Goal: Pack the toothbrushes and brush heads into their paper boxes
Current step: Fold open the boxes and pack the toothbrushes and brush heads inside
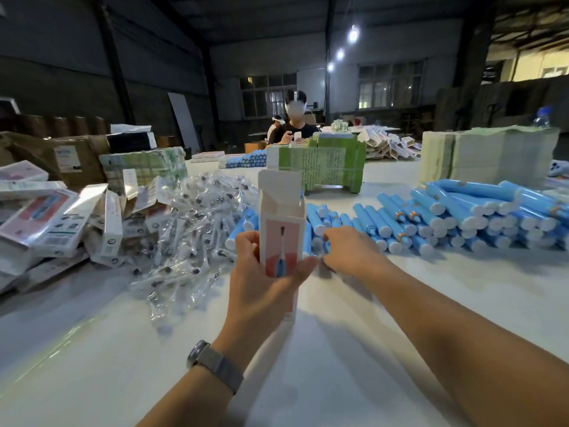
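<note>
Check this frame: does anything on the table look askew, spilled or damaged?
Only the finished boxes at the left: they lie tumbled at all angles rather than stacked. The paper box in the left hand stands upright, its top flap open.

Honestly nothing here is readable. The paper box (281, 229) in the left hand (261, 282) only shows a toothbrush drawing, no legible words. The green bundle (320, 167) just behind that grip has lines of print, and the cardboard carton (66, 158) far off to its left carries a label, both too blurry.
</note>
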`<state>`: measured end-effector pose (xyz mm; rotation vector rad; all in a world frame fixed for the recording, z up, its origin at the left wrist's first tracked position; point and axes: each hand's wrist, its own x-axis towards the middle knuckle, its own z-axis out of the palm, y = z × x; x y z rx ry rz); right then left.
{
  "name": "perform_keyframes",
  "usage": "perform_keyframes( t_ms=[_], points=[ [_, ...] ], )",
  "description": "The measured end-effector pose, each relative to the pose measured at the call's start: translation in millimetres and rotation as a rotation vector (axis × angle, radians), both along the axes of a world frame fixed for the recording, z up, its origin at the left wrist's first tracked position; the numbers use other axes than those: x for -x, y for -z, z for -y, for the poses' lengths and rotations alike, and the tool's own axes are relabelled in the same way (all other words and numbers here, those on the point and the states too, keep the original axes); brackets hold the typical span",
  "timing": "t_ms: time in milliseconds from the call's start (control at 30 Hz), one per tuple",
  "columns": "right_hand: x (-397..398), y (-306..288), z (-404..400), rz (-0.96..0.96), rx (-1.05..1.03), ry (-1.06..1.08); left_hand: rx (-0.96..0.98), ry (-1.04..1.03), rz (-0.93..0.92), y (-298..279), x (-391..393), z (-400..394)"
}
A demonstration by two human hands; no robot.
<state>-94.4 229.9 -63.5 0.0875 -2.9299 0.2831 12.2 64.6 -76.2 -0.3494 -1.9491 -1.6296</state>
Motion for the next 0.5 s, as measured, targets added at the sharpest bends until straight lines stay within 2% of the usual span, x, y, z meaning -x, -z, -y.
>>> perform_keyframes(
  t_ms=[167,267,400,500],
  points=[
    [5,-4,-20,0.053,0.262,0.086,0.001,-0.063,0.001,-1,0,6],
    [4,-22,-26,0.045,0.660,0.076,-0.023,-0.089,-0.015,-3,2,12],
    [-17,-59,-11,-0.022,1.326,-0.135,-0.090,-0.029,-0.016,-6,2,13],
    [-43,-84,11,-0.089,1.522,-0.351,-0.055,0.015,-0.009,-7,0,11]
  ],
)
